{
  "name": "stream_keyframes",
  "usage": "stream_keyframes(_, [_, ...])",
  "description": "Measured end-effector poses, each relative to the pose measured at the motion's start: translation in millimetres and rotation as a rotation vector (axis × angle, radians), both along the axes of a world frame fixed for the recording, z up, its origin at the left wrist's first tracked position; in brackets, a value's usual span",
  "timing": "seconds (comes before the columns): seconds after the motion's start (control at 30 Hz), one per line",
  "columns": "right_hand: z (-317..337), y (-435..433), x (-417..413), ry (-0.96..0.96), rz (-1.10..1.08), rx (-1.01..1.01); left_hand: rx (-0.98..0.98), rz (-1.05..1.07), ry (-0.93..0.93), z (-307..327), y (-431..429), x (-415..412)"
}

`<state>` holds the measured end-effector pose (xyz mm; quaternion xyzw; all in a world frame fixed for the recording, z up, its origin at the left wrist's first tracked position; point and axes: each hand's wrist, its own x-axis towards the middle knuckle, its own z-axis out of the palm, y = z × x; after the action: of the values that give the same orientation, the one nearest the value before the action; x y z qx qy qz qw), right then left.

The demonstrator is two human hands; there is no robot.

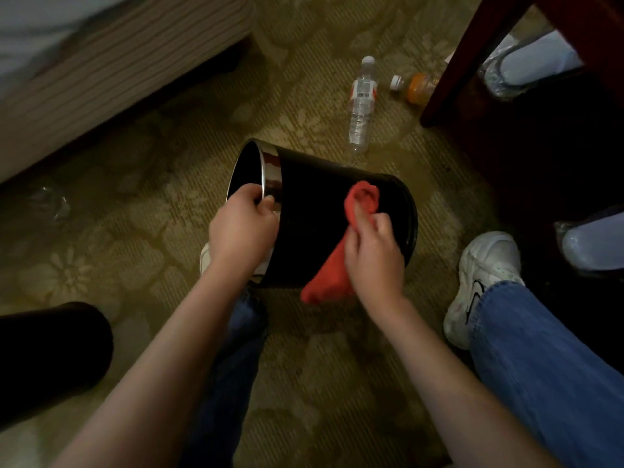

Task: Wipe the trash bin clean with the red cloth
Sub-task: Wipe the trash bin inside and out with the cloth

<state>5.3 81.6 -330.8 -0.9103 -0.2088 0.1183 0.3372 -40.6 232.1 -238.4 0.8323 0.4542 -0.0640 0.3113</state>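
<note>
Dim warm indoor light, deep shadow at 3 o'clock, glint on the trash bin point(317, 187) rim, bed blurred at 11 o'clock, wide-angle bending at edges

L hand point(241, 228) grips bin point(314, 177) rim, fingers & thumb curled on the edge. R hand point(374, 255), knuckles up, fingers bunched round cloth point(329, 278), presses it vs bin wall. Both forearms bare, reaching fwd from bottom of view. Wrists approx level, hands near but apart.
</note>
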Motion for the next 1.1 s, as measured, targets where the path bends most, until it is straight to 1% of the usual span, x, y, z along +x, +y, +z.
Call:
stream_keyframes(0.07, [-16,-19,11,0.083,-0.106,-0.082,-0.011,0.001,-0.005,1,0,0])
stream_keyframes(0.17, [-24,-35,20,0.204,-0.232,-0.117,-0.018,-0.028,-0.030,2,-8,3])
stream_keyframes(0.23, [-15,-30,17,0.210,-0.240,-0.120,-0.010,-0.047,-0.049,2,-13,5])
stream_keyframes(0.3, [4,-12,4,0.140,-0.168,-0.051,-0.001,-0.046,-0.050,1,-14,5])
stream_keyframes(0.4, [35,24,-25,-0.011,0.049,0.096,0.031,-0.027,-0.036,-2,-15,5])
stream_keyframes(0.47, [48,39,-35,-0.017,0.136,0.145,0.052,-0.017,-0.032,-4,-14,6])
stream_keyframes(0.53, [50,41,-34,-0.029,0.160,0.165,0.050,-0.011,-0.020,-4,-14,5])
stream_keyframes(0.63, [37,28,-24,-0.065,0.195,0.129,0.029,-0.018,-0.022,-4,-14,6])
stream_keyframes(0.67, [30,23,-19,-0.051,0.173,0.108,0.015,-0.021,-0.025,-3,-14,5])
stream_keyframes(0.73, [12,7,-5,-0.009,0.049,0.050,-0.010,-0.020,-0.032,-2,-11,4])
stream_keyframes(0.83, [-19,-28,17,0.118,-0.156,-0.118,-0.027,-0.022,-0.045,-1,-7,2])
stream_keyframes(0.93, [-32,-49,26,0.203,-0.257,-0.233,-0.019,-0.047,-0.050,-1,-12,3])
stream_keyframes(1.0, [-27,-44,21,0.190,-0.268,-0.222,0.001,-0.067,-0.056,0,-17,4])
stream_keyframes(1.1, [-3,-19,5,0.103,-0.181,-0.075,-0.026,-0.061,-0.077,1,-22,5])
